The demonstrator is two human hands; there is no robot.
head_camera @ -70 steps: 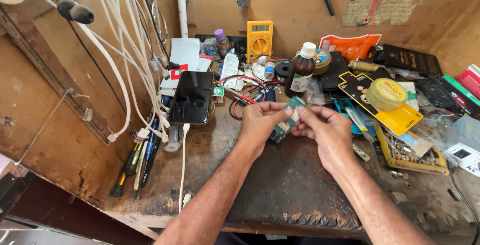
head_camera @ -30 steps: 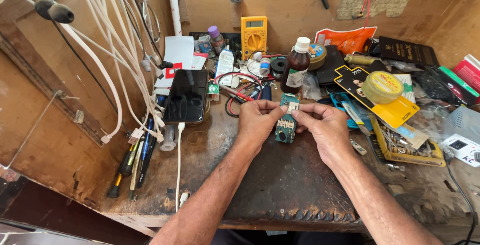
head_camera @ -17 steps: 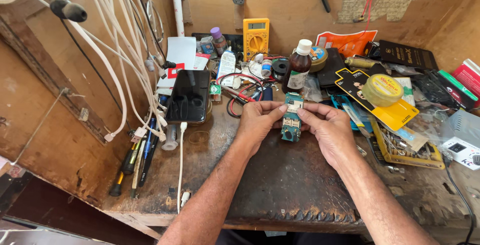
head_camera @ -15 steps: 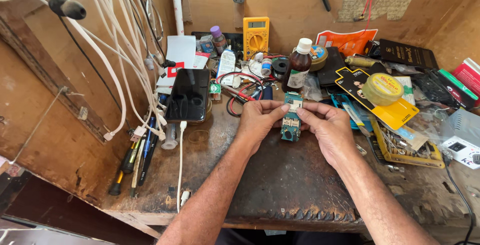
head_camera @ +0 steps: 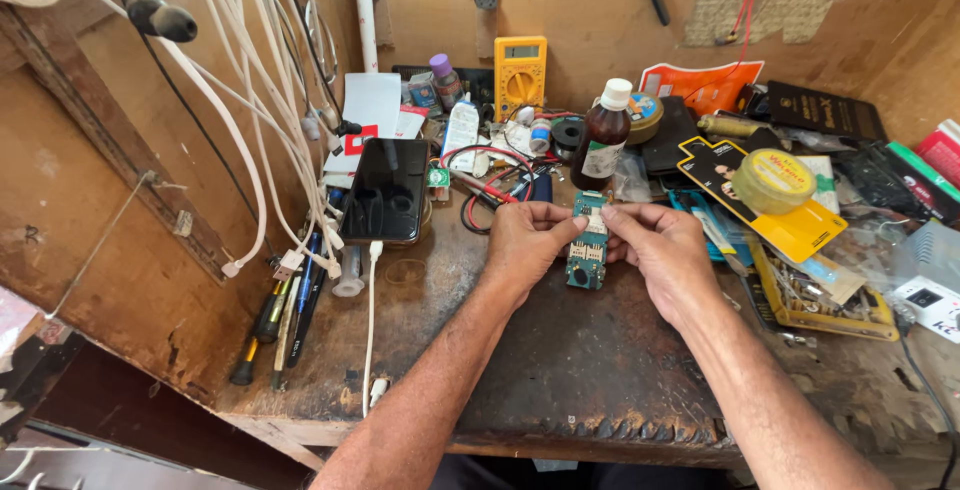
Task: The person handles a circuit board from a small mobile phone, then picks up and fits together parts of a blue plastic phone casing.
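I have both hands on the small green circuit board (head_camera: 587,250), and it now stands lengthwise between them, upright on its lower edge just above the dark, worn workbench (head_camera: 560,370), whereas a couple of seconds ago it lay tilted across my fingers. My left hand (head_camera: 525,245) pinches the board's upper left edge between thumb and forefinger; my right hand (head_camera: 655,248) pinches the upper right edge the same way, fingertips nearly meeting at the top. Both grips are pressed together on the board, not spread. The hands have barely shifted over the last half second, so I judge that the turning is finished and the board is being steadied for a close look or some work along its top edge. I cannot tell whether its bottom edge actually touches the bench or hovers just over it. Just behind the board stands a brown bottle with a white cap (head_camera: 604,136), and further back a yellow multimeter (head_camera: 520,77) leans against the wooden wall. To the left a black phone (head_camera: 386,191) lies face up with a white cable (head_camera: 369,325) plugged in, well apart from my hands.
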